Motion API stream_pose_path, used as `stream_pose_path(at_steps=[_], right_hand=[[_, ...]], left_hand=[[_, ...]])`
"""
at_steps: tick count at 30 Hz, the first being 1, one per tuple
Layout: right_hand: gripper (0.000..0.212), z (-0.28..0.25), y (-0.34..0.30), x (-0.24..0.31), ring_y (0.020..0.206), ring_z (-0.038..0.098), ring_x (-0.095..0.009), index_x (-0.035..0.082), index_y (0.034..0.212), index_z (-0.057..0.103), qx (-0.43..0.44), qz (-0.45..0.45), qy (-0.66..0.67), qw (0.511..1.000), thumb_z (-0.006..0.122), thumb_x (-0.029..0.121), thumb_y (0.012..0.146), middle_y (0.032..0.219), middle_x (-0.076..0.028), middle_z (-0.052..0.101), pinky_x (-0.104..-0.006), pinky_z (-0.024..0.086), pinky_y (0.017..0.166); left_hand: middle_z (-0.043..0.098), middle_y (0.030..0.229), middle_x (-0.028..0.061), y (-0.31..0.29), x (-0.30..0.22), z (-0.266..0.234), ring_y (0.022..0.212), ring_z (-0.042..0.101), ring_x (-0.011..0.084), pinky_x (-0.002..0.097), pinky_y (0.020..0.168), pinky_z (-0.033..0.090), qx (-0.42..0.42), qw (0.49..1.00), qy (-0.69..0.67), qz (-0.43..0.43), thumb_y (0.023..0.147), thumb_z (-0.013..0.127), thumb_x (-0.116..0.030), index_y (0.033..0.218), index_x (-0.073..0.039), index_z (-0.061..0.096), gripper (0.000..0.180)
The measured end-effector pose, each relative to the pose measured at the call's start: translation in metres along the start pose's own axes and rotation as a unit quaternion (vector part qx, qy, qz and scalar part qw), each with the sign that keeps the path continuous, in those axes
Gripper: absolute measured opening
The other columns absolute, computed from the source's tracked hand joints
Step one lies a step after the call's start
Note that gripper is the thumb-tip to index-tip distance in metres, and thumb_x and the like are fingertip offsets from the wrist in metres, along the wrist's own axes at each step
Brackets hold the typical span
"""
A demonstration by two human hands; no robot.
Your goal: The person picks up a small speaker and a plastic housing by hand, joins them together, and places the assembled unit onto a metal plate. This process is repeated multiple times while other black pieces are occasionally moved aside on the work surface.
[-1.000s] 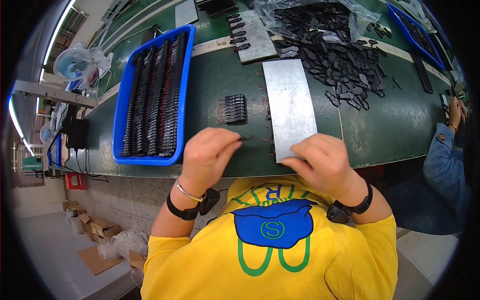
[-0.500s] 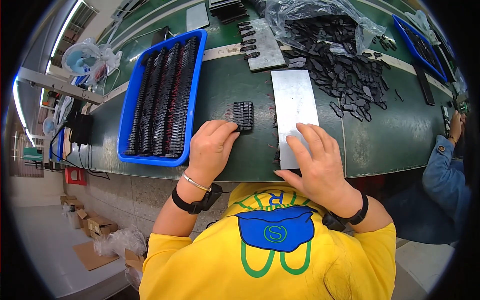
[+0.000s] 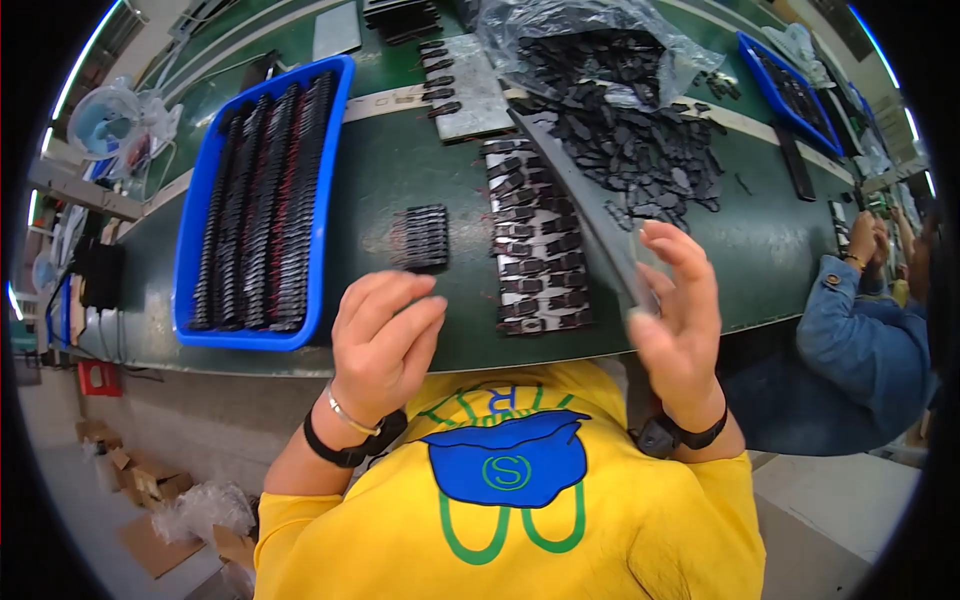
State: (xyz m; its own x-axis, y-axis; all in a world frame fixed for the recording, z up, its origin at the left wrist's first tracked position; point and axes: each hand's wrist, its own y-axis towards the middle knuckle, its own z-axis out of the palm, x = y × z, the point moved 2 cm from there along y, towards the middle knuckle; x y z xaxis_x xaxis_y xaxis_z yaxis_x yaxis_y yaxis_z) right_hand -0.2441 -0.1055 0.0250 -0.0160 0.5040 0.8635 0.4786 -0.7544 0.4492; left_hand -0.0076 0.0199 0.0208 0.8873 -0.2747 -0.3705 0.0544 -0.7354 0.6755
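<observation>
My right hand (image 3: 682,318) grips the near end of a flat grey metal plate (image 3: 590,207), which is tilted up on its edge. Just left of it, two columns of small black parts with red wires (image 3: 540,268) lie on a light metal base. My left hand (image 3: 385,340) hovers at the table's front edge, fingers loosely bent, thumb a little apart, nothing visible in them. Beyond its fingertips lies a compact block of black parts (image 3: 426,237) with thin red wires.
A blue tray (image 3: 326,200) with long rows of black parts stands at the left. Loose black pieces (image 3: 650,160) spill from a clear plastic bag (image 3: 500,25). Another metal plate (image 3: 470,110) bears several parts along its edge. At the far right, a person in a blue sleeve (image 3: 850,310) works.
My right hand has lifted and tilted the metal plate to the right, exposing the two columns of parts. My left hand has drawn back from the block of parts. The view has shifted rightward.
</observation>
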Motion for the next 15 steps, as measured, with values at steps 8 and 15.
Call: stream_pose_path(at_steps=[8,15], right_hand=[[0.057,-0.062,0.001,-0.017,0.129,0.043,-0.041,0.001,0.137,0.042,-0.054,0.150,0.453,0.877,0.044,0.033,0.090,0.142,-0.020,0.043,-0.0652,0.040,0.095],[0.058,-0.060,0.021,-0.002,0.130,0.043,-0.042,0.004,0.139,0.042,-0.003,0.150,0.511,0.846,0.040,0.036,0.091,0.145,-0.020,0.041,-0.0680,0.040,0.093]], left_hand=[[0.065,0.090,0.0093,-0.018,-0.002,0.009,0.083,0.062,0.0289,0.0371,0.073,0.051,0.023,0.996,-0.092,0.000,0.067,0.072,0.002,0.085,-0.003,0.066,0.019],[0.065,0.089,0.0088,-0.024,0.002,0.008,0.082,0.062,0.0283,0.0366,0.073,0.051,0.082,0.985,-0.150,-0.012,0.069,0.072,0.000,0.085,-0.004,0.066,0.017]])
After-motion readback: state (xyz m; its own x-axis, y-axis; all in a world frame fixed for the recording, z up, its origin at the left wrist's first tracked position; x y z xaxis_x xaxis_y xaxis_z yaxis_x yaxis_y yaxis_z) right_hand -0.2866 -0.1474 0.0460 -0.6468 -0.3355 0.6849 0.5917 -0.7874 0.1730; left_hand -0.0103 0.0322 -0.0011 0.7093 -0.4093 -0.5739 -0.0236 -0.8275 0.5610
